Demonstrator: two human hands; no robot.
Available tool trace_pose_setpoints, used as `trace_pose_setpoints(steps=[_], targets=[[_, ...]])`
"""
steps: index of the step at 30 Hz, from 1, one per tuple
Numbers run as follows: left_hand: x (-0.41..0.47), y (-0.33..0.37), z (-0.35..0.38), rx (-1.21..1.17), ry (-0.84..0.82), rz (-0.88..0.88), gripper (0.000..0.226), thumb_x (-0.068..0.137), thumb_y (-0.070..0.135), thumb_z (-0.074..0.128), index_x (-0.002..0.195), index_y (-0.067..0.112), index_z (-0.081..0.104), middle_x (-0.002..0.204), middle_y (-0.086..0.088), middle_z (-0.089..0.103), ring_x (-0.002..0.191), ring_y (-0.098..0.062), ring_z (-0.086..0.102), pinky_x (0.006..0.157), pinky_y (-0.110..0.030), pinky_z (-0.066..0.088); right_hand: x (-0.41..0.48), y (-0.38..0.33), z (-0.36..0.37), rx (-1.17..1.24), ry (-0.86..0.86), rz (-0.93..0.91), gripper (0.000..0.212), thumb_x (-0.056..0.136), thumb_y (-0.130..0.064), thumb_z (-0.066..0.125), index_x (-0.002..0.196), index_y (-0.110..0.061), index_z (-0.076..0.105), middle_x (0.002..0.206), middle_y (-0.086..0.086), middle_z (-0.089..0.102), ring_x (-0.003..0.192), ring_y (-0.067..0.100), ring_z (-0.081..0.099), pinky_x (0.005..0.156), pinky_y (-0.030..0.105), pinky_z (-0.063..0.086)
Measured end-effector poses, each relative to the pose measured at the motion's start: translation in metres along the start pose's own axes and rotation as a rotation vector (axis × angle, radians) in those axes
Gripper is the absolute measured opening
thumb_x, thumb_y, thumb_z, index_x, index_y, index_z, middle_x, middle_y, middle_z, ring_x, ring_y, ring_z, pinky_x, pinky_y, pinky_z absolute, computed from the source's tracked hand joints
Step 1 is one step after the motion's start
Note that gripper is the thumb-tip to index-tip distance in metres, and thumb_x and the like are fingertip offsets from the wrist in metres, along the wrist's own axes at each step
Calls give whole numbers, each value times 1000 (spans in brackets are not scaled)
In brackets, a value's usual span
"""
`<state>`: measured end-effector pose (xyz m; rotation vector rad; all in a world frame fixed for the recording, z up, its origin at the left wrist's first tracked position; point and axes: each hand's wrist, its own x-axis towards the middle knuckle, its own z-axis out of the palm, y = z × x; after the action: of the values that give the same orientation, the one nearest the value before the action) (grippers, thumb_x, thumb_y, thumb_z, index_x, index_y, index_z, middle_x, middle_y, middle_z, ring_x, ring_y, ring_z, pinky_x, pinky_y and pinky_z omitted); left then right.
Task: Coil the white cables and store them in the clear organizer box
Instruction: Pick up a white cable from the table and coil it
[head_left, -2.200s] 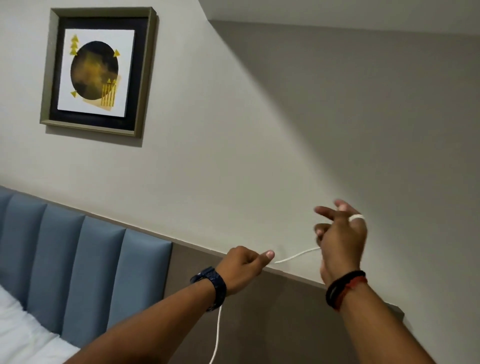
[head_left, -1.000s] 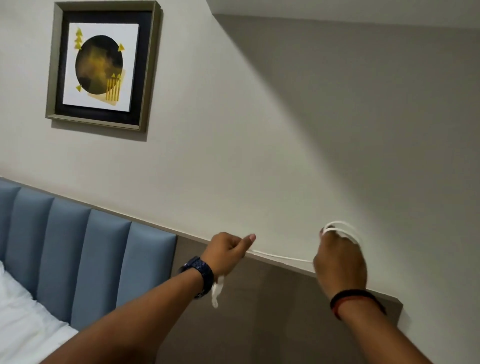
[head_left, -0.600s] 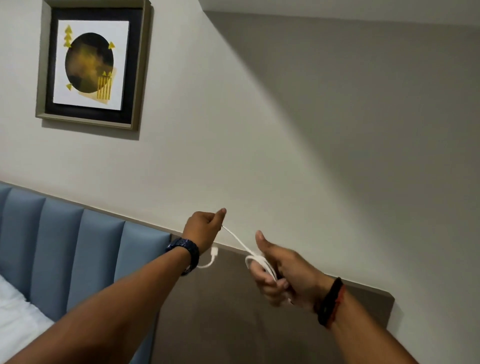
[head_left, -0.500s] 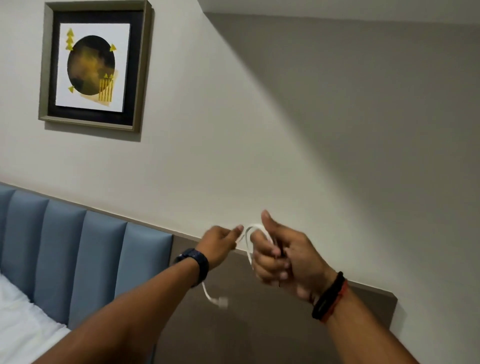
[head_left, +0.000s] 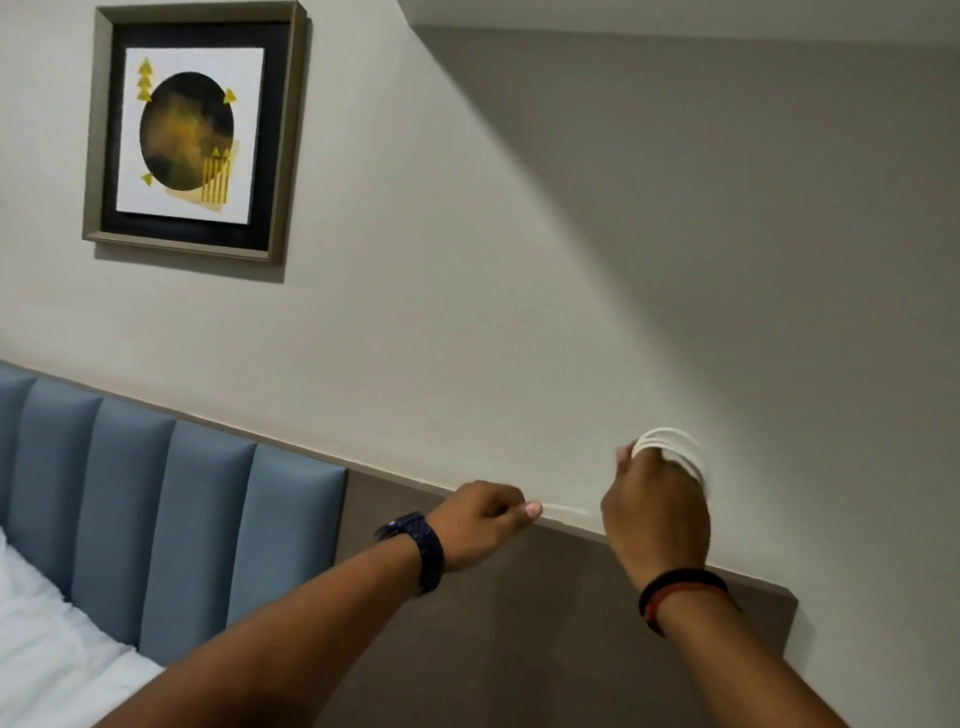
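Against wall — right hand (head_left: 655, 512) grips coiled white cable (head_left: 675, 452) | left hand (head_left: 480, 522) pinches end

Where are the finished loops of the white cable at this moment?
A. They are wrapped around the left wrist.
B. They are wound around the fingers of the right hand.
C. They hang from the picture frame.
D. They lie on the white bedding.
B: several loops of the white cable sit over the fingers of the right hand, while the left hand pinches the short stretch between them.
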<state>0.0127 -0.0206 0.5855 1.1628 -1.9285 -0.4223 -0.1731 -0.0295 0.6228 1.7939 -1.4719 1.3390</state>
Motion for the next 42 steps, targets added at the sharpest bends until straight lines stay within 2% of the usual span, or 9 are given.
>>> trace_pose_setpoints(steps=[4,7,10,16,23,29,34,38,42], targets=[[4,-15,-26,144,31,24,19,91,35,55,80,23,64,72,12,58,63,0,51,59,-16,38,-16,4,3,-28,-611,-41,61,91,-62,23,62,-15,49,71,8,65,69,27,61,61,31,42],[8,-21,-38,113,120,59,10,86,28,65,82,20,70,78,12,64,71,2,58,63,-8,40,-22,-9,-4,416,-1078,90,66,82,-76,24,52,-20,43,49,-4,48,45,16,45,53,27,40],[9,-22,-38,-3,227,107,9,84,21,67,76,25,69,81,11,62,77,-2,59,69,-13,42,-20,-22,-14,973,-1262,149,57,79,-64,53,48,-21,31,40,-5,29,36,15,24,42,21,27],[6,-4,-2,-218,399,136,31,88,16,61,67,40,59,82,6,50,74,-4,50,64,-10,39,-6,-33,-25,1607,-1213,196,49,77,-33,64,49,-20,26,34,-7,26,31,12,21,40,24,17],[4,7,37,-276,311,96,12,89,5,58,84,8,68,80,6,52,74,-4,50,67,-9,38,-3,-30,-21,1933,-934,325,49,89,-31,39,46,-19,21,35,-1,13,32,18,12,38,25,15],[-7,16,46,-374,166,17,13,91,21,58,86,22,70,86,9,67,84,-5,63,82,-28,50,5,-24,-15,1746,-422,488,46,94,-32,42,51,-17,39,37,-6,26,34,13,27,37,23,30],[-11,23,44,-368,161,-11,22,86,22,65,107,16,70,97,-1,74,86,-10,68,79,-23,56,5,-23,-2,1470,-181,525,36,99,-33,39,81,-10,60,52,-2,62,48,13,53,44,22,41],[-13,30,41,-469,294,-40,20,80,14,72,98,5,72,81,-8,75,65,-12,70,67,-21,57,3,-28,3,1146,-134,388,29,98,-29,37,88,-13,59,76,1,75,69,14,68,56,22,52],[-17,33,36,-410,393,-36,14,76,10,75,89,10,75,78,-8,76,66,-13,72,66,-24,60,-12,-27,9,662,-104,30,25,94,-31,41,81,-18,57,82,4,71,75,20,68,65,36,56]])
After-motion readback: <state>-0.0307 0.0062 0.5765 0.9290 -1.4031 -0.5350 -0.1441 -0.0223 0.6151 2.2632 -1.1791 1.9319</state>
